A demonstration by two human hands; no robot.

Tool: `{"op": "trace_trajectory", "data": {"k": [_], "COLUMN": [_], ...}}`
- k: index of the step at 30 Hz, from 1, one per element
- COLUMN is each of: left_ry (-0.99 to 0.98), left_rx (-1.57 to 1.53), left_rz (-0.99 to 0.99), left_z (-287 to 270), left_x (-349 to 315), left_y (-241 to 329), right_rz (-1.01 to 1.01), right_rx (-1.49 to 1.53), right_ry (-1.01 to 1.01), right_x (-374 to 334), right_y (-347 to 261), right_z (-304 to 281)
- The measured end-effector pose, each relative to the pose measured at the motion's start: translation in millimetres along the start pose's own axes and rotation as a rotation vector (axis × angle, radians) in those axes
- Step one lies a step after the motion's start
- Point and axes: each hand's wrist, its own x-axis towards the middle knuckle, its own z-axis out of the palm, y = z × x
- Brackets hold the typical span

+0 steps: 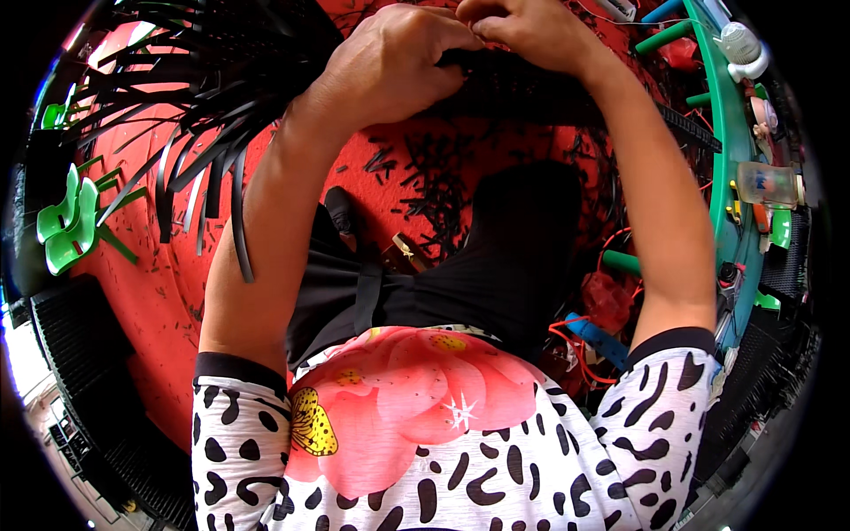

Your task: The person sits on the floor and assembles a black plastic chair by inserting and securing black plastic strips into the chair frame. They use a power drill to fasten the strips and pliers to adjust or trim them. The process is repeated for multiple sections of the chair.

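Black flat strips woven into a dark piece (pixel 522 88) lie across the top of the view, below and between my hands. Loose strip ends (pixel 204 97) fan out to the left, some hanging over my left forearm. My left hand (pixel 398 66) is closed at the woven piece's edge, its thumb and fingers pressed on the black strips. Close beside it, my right hand (pixel 531 31) has its fingers bent together in a pinch at the same edge. The right fingertips run near the frame's top, and what lies between them is too hidden to make out.
Cut black scraps (pixel 434 186) litter the red floor (pixel 150 292). Green chairs (pixel 75 221) stand at left, beside stacked black woven pieces (pixel 97 372). To the right, a green-edged table (pixel 722 168) bears a clear cup (pixel 766 184). A red cord (pixel 580 350) loops below.
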Motion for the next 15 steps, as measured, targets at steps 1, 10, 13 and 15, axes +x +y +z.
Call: {"op": "trace_trajectory", "data": {"k": [1,10,13,15], "left_ry": [0.012,-0.011,0.003,0.022], "left_rx": [-0.004,0.000,0.001,0.015], "left_rz": [-0.011,-0.132,-0.099,-0.041], "left_z": [-1,11,11,14], "left_x": [0,-2,-5,-6], "left_y": [0,-14,-14,-17], "right_rz": [-0.020,-0.496,-0.503,-0.494], "right_rx": [0.051,-0.351,-0.307,-0.143], "right_ry": [0.041,0.438,0.535,0.627], "right_x": [-11,-49,-54,-58], "right_y": [-6,-14,-17,-21], "right_z": [-1,30,37,45]}}
